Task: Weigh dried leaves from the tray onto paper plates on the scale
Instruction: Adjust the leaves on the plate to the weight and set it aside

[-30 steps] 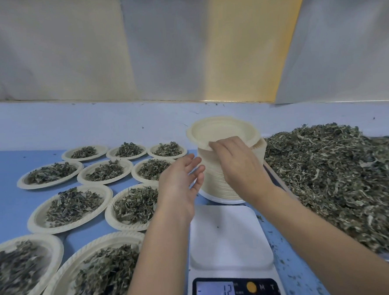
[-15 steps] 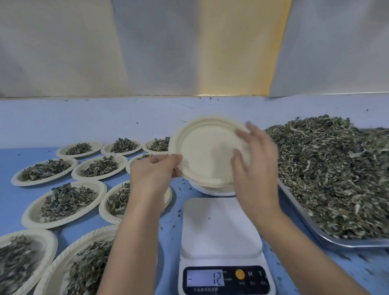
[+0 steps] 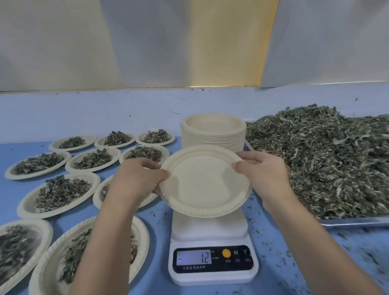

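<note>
Both hands, left hand (image 3: 138,181) and right hand (image 3: 264,174), hold an empty paper plate (image 3: 206,182) by its sides, above the scale (image 3: 211,249), near the worktop's (image 3: 152,293) front edge

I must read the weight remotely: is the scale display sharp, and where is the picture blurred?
Head view: the scale display is sharp and free of glare, showing a dash and 12; the empty plate, pinched by the left hand and right hand, is crisp; the filled plates at bottom left and the dried leaves at the far right smear with blur; light is soft, shadows faint.
</note>
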Motion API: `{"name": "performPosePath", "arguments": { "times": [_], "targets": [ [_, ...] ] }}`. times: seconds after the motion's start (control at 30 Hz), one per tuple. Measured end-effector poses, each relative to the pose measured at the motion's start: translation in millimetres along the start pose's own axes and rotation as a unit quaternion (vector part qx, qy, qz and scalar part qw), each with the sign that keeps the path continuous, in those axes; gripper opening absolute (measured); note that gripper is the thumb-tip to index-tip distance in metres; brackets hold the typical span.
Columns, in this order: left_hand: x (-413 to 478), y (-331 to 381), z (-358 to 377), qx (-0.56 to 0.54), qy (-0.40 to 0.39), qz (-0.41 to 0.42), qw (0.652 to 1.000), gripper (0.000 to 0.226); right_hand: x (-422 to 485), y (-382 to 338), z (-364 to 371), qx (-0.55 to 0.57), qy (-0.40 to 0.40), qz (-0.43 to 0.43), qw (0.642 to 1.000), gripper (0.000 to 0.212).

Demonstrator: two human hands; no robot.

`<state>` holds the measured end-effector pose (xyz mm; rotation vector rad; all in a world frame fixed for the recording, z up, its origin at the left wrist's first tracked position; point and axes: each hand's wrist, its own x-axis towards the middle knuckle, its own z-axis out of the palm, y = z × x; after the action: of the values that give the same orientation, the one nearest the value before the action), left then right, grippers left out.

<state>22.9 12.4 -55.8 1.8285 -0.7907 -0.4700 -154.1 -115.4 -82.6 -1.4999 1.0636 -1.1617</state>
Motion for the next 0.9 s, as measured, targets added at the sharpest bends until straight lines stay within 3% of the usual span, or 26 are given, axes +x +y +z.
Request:
{"name": "performPosePath", "arguments": {
  "times": [0.2, 0.37, 0.5, 0.63, 0.9],
  "targets": [
    [5, -6, 2, 0.067, -0.004, -0.01, 0.998, 0.01, -2, 10, -1, -0.014, -0.069, 0.019, 0.997, 0.028],
    [7, -10, 2, 0.075, -0.055, -0.042, 0.995, 0.01, -1, 17, -3, -0.004, -0.105, 0.047, 0.993, 0.027],
    [7, -10, 3, 0.039, -0.079, -0.069, 0.994, 0.017, -2, 24, -4, 0.001, -0.089, 0.077, 0.993, 0.014],
    [11, -12, 6, 0.037, -0.084, -0.099, 0.991, 0.029, -4, 26, -1, -0.025, -0.079, 0.071, 0.994, 0.042],
    [13, -20, 9, 0.055, -0.089, -0.136, 0.985, 0.032, -4, 34, 5, -0.079, -0.06, 0.087, 0.991, 0.033]
  ]
}}
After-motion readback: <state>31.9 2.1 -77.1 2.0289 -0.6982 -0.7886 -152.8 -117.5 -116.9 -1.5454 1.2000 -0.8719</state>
